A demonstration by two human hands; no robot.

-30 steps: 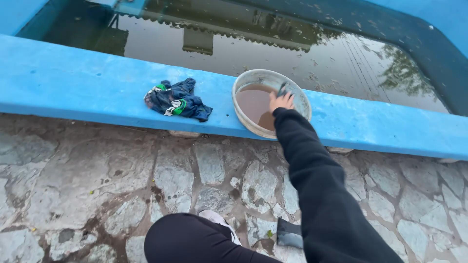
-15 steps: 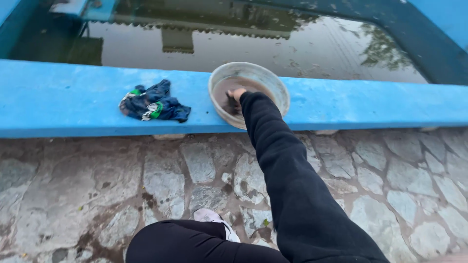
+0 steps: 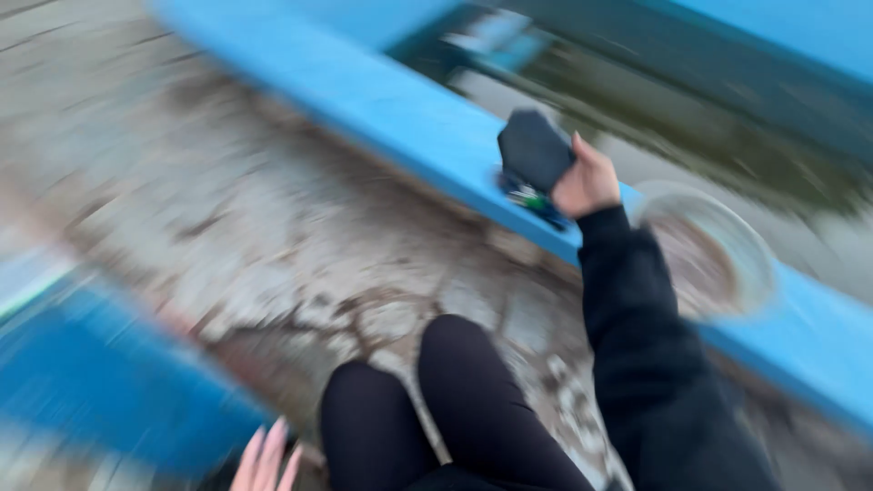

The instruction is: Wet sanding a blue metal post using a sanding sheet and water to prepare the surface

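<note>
At the bottom edge, the fingertips of the left hand [image 3: 265,459] are seen loosely extended, holding nothing, beside the black-clad knees [image 3: 427,391]. Open grey stone paving [image 3: 273,218] lies between them and the long blue painted ledge [image 3: 391,118]. On that ledge the dark crumpled cloth [image 3: 534,150] is gripped by the closed fingers of the right hand [image 3: 587,182], bunched upward; its long axis cannot be told through blur. A round pale basin [image 3: 718,250] sits just right.
</note>
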